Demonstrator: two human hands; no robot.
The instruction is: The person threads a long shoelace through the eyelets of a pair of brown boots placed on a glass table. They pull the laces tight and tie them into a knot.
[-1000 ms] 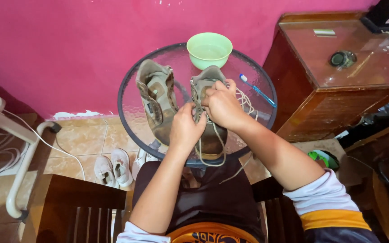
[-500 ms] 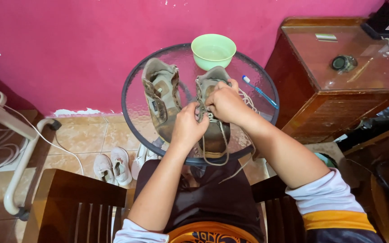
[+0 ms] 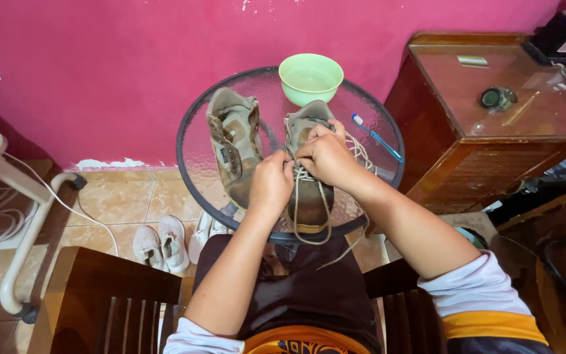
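Pink wall (image 3: 132, 59) fills the background behind a small round glass table (image 3: 194, 164), seen from above by a seated person. Both bare hands meet over a worn brown shoe (image 3: 309, 196) lying on the glass with its toe toward the person. On the left hand (image 3: 271, 185) the fingers are curled and pinch the pale shoelace (image 3: 296, 210) at the upper eyelets. Touching those fingers, the right hand (image 3: 325, 154) is also curled, its fingertips closed on the same lace just above the shoe's tongue. Loose loops of lace trail down from under the fingers, over the near end of the shoe and past the table's edge.

Just beside the left fingers, on their outer side, lies a second brown shoe (image 3: 234, 147), untouched. Beyond the fingertips, toward the wall, stands a light green bowl (image 3: 310, 77). Near the right fingers, on their outer side, a blue toothbrush (image 3: 378, 137) rests on the glass. Well apart on that side stands a dark wooden cabinet (image 3: 486, 151). Below the left hand, on the tiled floor, sits a pair of small white shoes (image 3: 162, 244).
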